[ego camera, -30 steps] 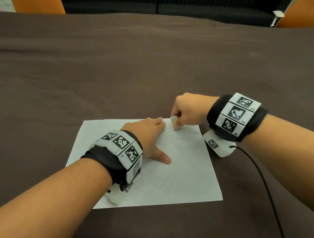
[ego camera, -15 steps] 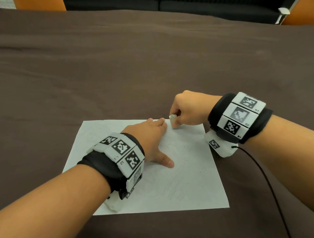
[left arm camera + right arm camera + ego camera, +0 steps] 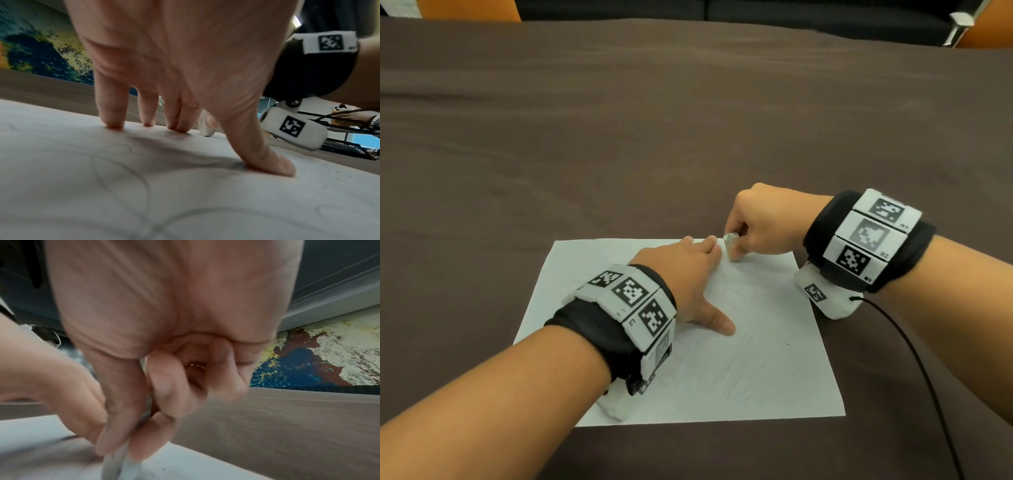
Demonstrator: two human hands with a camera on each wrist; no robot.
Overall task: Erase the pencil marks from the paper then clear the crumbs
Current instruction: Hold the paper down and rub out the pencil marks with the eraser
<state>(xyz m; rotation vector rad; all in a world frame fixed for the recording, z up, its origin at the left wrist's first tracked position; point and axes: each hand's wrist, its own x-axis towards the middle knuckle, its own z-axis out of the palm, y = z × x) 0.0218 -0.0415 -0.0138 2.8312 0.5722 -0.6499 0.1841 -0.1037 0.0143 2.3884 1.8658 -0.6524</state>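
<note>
Right hand (image 3: 760, 224) grips eraser (image 3: 731, 247) | upright, tip on paper (image 3: 774, 359)

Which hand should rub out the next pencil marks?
The right hand: it already pinches the eraser against the paper. The left hand is pressing flat, holding the sheet steady.

My right hand (image 3: 164, 337) pinches the eraser (image 3: 121, 462) at 6 o'clock | eraser tip on the paper (image 3: 195, 464) | my left hand (image 3: 61, 394) at 9 o'clock | brown table (image 3: 298, 426) at 3 o'clock
</note>
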